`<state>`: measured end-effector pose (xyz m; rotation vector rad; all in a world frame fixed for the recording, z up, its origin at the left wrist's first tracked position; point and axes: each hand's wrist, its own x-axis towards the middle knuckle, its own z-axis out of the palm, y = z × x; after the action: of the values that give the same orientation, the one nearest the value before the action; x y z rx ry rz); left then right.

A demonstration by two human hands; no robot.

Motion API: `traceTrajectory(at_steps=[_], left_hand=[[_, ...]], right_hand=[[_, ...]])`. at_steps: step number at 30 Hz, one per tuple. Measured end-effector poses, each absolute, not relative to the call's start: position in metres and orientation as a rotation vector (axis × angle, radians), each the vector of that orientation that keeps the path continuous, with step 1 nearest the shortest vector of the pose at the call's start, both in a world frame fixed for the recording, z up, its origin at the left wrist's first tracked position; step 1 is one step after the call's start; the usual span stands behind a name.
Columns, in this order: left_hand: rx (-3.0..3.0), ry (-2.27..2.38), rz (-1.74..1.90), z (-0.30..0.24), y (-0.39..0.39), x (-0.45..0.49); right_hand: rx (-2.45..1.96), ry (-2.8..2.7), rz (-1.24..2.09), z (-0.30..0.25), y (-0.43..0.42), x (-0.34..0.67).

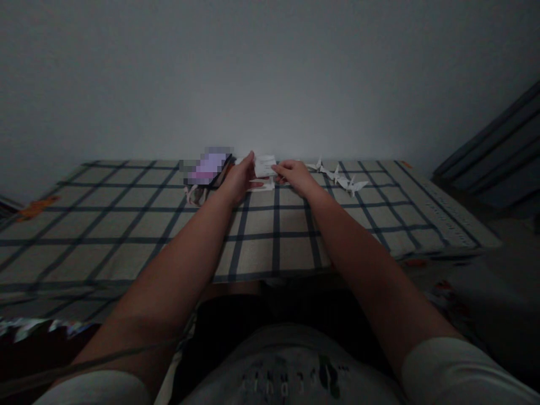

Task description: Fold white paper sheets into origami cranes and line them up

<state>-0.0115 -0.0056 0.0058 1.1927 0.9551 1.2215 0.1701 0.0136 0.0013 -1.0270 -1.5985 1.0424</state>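
Between my two hands is a small white square of paper (264, 165), raised a little over the table. My left hand (241, 177) grips its left edge, thumb up and fingers beneath. At the right edge my right hand (293, 173) pinches the paper between thumb and fingers. Under it, more white paper (262, 188) lies on the cloth, partly hidden by my left fingers. Several folded white paper cranes (337, 175) stand in a slanting row to the right of my right hand.
A phone with a lit screen (208, 167) leans left of my left hand, a pale strap or cord (194, 195) by its base. A checked cloth (126, 219) covers the table, which meets a plain wall (270, 79) behind. Dark ridged panels (502, 146) stand at the right.
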Motion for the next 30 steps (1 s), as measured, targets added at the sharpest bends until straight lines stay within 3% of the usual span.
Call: traceTrajectory(at_steps=[30], left_hand=[[1.436,1.082,1.268,-0.0001,-0.0083,-0.0106]], right_hand=[[-0.984,-1.625,0.940,0.0064,0.0111,0.1699]])
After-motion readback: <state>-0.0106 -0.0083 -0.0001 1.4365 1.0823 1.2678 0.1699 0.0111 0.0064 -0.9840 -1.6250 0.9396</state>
